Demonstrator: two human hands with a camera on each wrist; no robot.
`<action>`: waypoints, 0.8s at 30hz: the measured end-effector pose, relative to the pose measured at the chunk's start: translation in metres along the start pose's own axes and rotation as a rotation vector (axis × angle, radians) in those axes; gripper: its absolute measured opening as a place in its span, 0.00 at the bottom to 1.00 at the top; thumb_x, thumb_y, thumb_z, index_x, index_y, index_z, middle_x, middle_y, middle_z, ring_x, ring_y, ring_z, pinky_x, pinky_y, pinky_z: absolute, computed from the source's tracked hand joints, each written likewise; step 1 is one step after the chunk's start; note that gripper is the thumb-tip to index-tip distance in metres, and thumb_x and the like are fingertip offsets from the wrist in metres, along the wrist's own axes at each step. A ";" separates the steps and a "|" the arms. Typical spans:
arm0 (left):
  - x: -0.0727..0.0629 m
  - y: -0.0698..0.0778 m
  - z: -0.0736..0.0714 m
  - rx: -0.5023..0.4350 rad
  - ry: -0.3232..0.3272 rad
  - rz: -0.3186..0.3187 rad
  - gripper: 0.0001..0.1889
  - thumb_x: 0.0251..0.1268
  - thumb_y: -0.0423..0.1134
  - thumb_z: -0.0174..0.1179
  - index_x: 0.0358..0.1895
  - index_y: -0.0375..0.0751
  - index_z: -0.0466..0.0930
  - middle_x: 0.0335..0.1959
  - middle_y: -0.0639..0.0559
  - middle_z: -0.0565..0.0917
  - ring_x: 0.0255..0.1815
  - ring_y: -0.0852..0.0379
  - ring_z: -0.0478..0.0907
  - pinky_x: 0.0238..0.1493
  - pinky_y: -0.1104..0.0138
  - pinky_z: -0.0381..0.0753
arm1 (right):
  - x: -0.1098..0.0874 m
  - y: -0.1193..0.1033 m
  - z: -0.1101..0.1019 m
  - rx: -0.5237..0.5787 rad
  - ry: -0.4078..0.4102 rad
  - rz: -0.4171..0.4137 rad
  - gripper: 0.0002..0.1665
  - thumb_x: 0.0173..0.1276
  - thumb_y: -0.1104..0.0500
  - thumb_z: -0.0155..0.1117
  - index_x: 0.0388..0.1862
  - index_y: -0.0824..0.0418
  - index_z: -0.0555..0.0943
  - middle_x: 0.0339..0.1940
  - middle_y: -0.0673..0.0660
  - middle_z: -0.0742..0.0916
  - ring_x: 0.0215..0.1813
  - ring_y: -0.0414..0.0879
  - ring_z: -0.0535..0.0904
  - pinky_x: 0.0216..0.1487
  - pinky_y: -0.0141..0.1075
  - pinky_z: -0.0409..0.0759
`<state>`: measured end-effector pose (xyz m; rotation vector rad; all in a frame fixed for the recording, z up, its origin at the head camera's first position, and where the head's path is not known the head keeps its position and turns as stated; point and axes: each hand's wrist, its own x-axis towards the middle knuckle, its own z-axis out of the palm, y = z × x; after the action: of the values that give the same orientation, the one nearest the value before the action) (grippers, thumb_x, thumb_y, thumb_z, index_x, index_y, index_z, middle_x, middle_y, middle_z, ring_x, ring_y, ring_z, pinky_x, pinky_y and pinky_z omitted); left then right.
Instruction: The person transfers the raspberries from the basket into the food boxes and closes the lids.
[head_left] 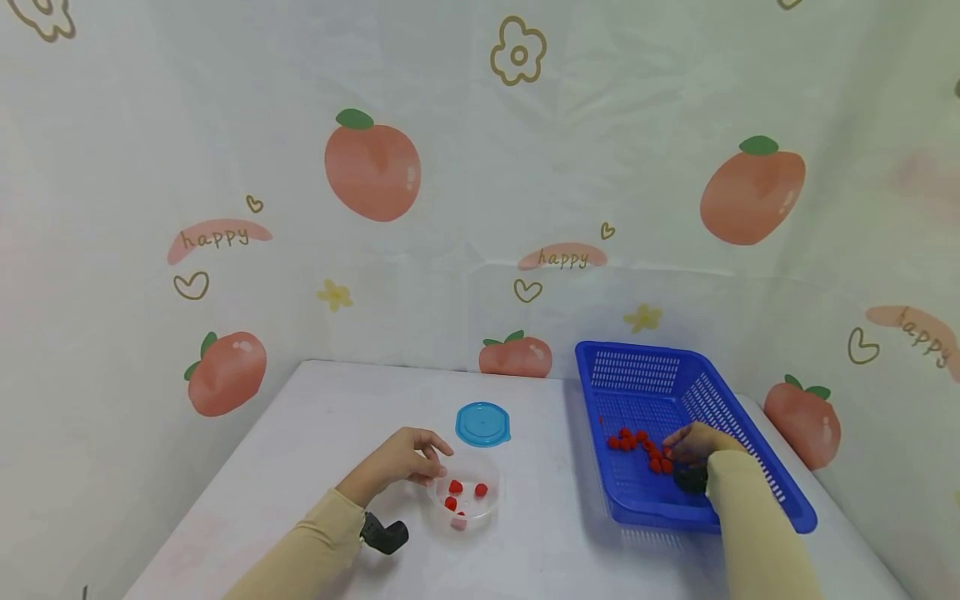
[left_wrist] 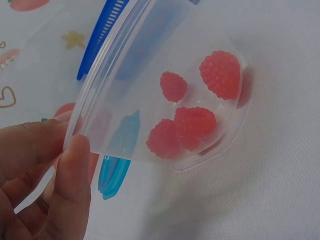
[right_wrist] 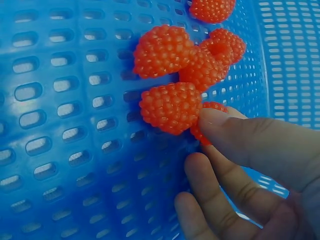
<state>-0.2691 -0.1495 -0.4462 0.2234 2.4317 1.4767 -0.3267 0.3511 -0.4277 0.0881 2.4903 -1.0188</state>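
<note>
My left hand (head_left: 401,460) pinches the rim of a clear plastic container (left_wrist: 150,55) between thumb and forefinger, as the left wrist view shows. Several red raspberries (left_wrist: 220,75) lie in the bottom of this container, which stands on the white table. Inside the blue basket, my right hand (head_left: 699,443) reaches down to the raspberries there. In the right wrist view its thumb and forefinger pinch a raspberry (right_wrist: 201,135), mostly hidden behind the thumb. Another raspberry (right_wrist: 171,107) sits right beside the thumb tip, with more just beyond it.
The slotted blue basket (head_left: 626,507) stands on the right side of the table, its raised walls around my right hand. Behind the container lies a round blue lid (head_left: 482,424). A white printed curtain (head_left: 450,292) hangs along the table's far edge.
</note>
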 end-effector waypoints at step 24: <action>0.001 0.003 0.002 0.013 0.016 -0.019 0.13 0.52 0.34 0.72 0.43 0.40 0.84 0.28 0.48 0.77 0.22 0.58 0.76 0.29 0.69 0.83 | -0.006 -0.004 0.003 0.002 0.020 0.004 0.10 0.64 0.71 0.57 0.43 0.73 0.79 0.32 0.53 0.85 0.37 0.45 0.79 0.39 0.38 0.80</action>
<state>-0.2690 -0.1461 -0.4450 0.1917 2.4493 1.4605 -0.3209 0.3471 -0.4247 0.1044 2.5063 -1.0242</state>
